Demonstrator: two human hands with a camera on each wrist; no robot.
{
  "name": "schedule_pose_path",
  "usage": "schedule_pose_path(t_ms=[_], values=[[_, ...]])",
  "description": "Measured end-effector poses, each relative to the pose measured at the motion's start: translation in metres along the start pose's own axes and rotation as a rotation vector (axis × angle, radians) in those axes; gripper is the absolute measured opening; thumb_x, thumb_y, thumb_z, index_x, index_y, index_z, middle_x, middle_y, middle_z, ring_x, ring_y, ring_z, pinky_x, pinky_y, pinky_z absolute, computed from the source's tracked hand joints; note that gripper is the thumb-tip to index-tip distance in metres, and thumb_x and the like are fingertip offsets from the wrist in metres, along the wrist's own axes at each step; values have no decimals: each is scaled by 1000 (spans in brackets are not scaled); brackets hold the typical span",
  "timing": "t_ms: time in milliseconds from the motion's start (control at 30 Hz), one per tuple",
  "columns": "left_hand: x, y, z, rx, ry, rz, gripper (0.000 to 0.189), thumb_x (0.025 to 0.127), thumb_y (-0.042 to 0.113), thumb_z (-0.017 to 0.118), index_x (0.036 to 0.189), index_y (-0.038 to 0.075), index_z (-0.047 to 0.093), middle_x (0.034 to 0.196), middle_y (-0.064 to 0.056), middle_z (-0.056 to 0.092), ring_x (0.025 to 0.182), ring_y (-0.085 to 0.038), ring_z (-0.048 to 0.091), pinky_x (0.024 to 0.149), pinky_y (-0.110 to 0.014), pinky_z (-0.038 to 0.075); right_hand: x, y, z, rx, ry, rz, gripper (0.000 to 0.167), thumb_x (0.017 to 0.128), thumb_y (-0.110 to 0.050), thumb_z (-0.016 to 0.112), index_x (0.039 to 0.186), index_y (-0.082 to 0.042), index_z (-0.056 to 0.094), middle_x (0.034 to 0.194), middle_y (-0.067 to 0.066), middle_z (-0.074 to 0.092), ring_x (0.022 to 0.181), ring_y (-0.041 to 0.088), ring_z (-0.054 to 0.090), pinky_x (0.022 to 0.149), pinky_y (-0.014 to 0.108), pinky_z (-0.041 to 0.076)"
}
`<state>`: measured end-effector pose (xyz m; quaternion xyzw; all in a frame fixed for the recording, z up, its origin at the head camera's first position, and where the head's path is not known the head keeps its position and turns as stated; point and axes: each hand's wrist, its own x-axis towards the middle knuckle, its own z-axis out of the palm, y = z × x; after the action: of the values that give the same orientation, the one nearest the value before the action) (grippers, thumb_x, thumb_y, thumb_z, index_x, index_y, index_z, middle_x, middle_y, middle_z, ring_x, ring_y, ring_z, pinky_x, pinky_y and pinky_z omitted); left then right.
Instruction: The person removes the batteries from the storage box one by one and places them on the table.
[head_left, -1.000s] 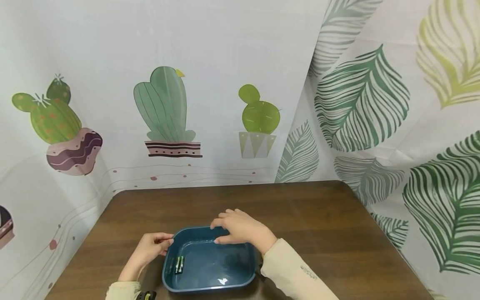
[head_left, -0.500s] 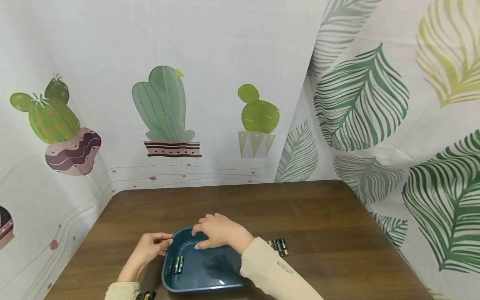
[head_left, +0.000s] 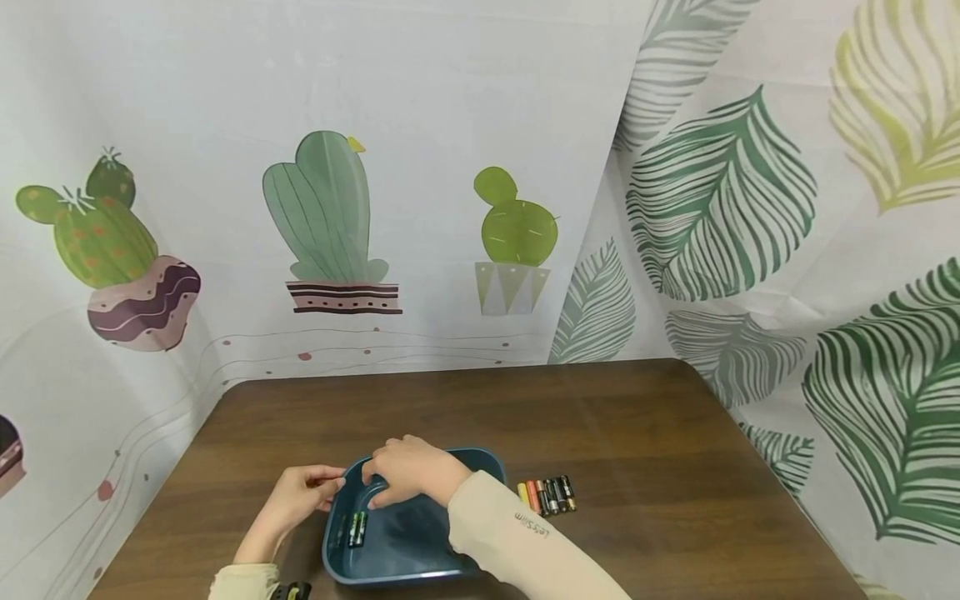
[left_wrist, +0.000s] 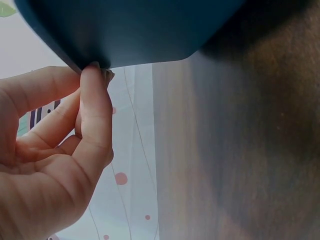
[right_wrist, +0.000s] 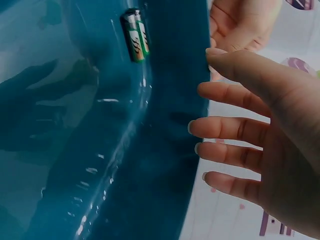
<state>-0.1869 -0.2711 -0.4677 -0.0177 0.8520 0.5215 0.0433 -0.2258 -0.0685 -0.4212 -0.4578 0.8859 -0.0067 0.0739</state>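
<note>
My left hand (head_left: 296, 498) pinches the left rim of a dark blue tray (head_left: 401, 575) between thumb and fingers. In the left wrist view the thumb lies against the outer wall (left_wrist: 135, 40). Above the tray's far left part is my right hand (head_left: 408, 471), its fingers spread and loosely bent, holding nothing. Inside the tray, by its left wall, two green batteries (head_left: 357, 529) lie side by side. The right wrist view shows the same green batteries (right_wrist: 136, 37) on the tray's floor, apart from the right fingers. My right forearm covers the tray's right side.
A row of several batteries (head_left: 551, 497), yellow, orange and black, lies on the brown wooden table (head_left: 675, 467) to the right of the tray. Behind the table hangs a white cloth (head_left: 435, 125) printed with cacti and leaves.
My right hand has moved left over the tray, from its far right part to its far left. The row of batteries has come out from behind the right arm. The left hand keeps its pinch.
</note>
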Motion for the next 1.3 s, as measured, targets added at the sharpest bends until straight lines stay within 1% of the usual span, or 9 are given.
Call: schedule_pose_path(t_ms=[100,267,467,700,767,933,1100,1200,1300], values=[[0,0,-2,-3,-16,4,22,89,-2,62,105,-16,65,87,-16,69,70,-22,65,62,-34,58,9,-6,3,-20,-34,7,36,85,-50,69,116,-32,67,111,-15,65,99,5,55,88,24,44],[0,1,-3,6,-48,22,24,90,-1,61,107,-17,63,87,-16,69,70,-21,65,63,-34,58,18,-14,10,-39,-88,32,34,83,-52,70,112,-33,69,103,-18,65,93,3,56,84,23,44],[-1,2,-3,5,-46,24,25,90,0,62,107,-18,63,86,-15,69,69,-22,65,62,-33,57,21,-18,14,-20,-117,63,34,80,-50,73,108,-31,70,96,-19,65,88,2,57,83,24,45],[0,0,-3,5,-42,25,26,90,0,63,108,-18,62,88,-17,69,68,-21,64,61,-33,57,25,-20,18,-47,-135,68,32,78,-53,75,99,-30,70,85,-19,62,81,2,55,82,25,45],[0,0,-2,1,-34,23,25,90,0,63,107,-18,63,88,-17,69,68,-22,65,61,-33,57,26,-21,18,-65,-143,68,30,76,-54,75,93,-30,69,80,-20,61,79,1,54,80,24,45],[-1,-2,-1,-4,-12,10,23,88,-2,62,106,-16,64,87,-16,69,68,-21,65,61,-33,58,29,-27,19,-114,-155,57,30,74,-56,76,80,-29,64,70,-19,55,70,1,51,69,22,43],[-1,-1,-1,0,-13,18,24,88,0,63,106,-17,64,88,-17,69,69,-21,65,61,-33,58,33,-32,19,-154,-169,51,35,72,-60,76,75,-28,61,65,-17,52,67,2,49,65,21,42],[-1,0,-1,2,-17,27,25,88,0,64,106,-18,64,88,-18,69,69,-21,65,61,-33,58,35,-33,20,-162,-178,46,37,71,-60,76,74,-27,60,65,-17,54,68,3,51,67,21,43],[-1,0,-2,5,-18,25,25,88,-1,63,106,-18,63,87,-17,69,69,-21,65,61,-33,58,38,-33,21,-156,-189,49,36,71,-60,76,76,-27,62,69,-17,58,75,2,55,74,22,45]])
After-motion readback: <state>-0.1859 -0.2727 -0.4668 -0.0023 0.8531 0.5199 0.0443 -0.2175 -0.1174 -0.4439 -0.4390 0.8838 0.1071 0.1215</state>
